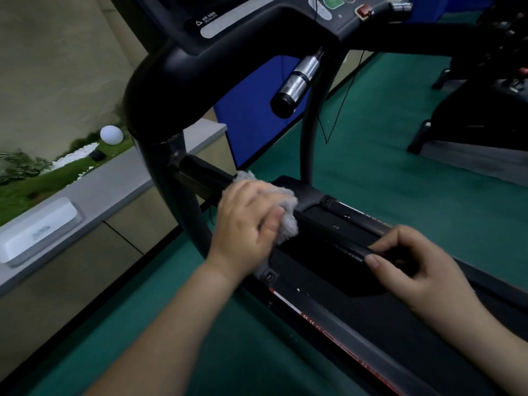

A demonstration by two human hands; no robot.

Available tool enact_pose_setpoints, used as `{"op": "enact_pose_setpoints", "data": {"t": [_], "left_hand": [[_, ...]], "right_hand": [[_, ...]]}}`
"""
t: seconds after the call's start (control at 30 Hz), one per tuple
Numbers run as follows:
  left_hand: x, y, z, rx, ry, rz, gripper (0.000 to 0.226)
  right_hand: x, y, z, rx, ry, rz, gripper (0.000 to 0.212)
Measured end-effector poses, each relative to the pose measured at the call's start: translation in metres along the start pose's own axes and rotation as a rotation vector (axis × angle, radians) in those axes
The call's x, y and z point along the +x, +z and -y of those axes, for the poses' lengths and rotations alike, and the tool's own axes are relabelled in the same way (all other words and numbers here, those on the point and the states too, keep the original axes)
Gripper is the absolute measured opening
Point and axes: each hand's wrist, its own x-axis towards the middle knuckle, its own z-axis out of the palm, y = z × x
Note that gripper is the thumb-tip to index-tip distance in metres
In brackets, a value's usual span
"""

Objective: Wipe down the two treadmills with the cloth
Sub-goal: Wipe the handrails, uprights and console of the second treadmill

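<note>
Nearest to us, our right hand (411, 267) curls its fingers and thumb around the black side rail (360, 247) of the treadmill (328, 318), so that grip is clenched on the rail. Just beyond and to the left, our left hand (245, 221) presses the grey cloth (288, 215) onto the front end of the treadmill deck, fingers bent over the bunched fabric, a grip grasping the cloth; the cloth touches the dark cross bar at the foot of the upright (183, 212). Green floor (400, 172) surrounds the machine. Farther off, a silver handle (297, 81) juts from under the console (274, 21). At far left a white tray (37, 230) sits on the counter (120, 178); at far right stands more dark gym equipment (485, 90), possibly the second treadmill, though we cannot tell.
</note>
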Motion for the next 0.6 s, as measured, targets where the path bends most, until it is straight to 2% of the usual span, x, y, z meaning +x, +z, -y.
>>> {"op": "enact_pose_setpoints", "data": {"t": [0.07,0.13,0.27,0.43,0.5,0.6], "left_hand": [[0.013,-0.011,0.038,0.048,-0.042,-0.028,0.038],[0.023,-0.022,0.077,0.098,-0.179,-0.074,0.038],[0.037,-0.027,0.119,0.103,-0.375,-0.116,0.049],[0.018,0.000,0.063,-0.087,-0.665,-0.366,0.036],[-0.001,0.014,0.025,-0.193,-0.665,-0.431,0.030],[-0.028,0.031,-0.024,-0.360,-0.608,-0.460,0.037]], "right_hand": [[0.002,-0.001,-0.001,0.007,0.007,0.010,0.041],[0.003,-0.002,-0.001,0.005,-0.001,0.018,0.044],[0.001,0.000,-0.001,0.018,0.001,-0.009,0.032],[0.000,0.002,0.000,0.007,-0.005,-0.031,0.028],[0.000,0.002,-0.001,0.016,-0.007,-0.026,0.017],[0.000,0.002,0.000,0.026,-0.005,-0.007,0.020]]}}
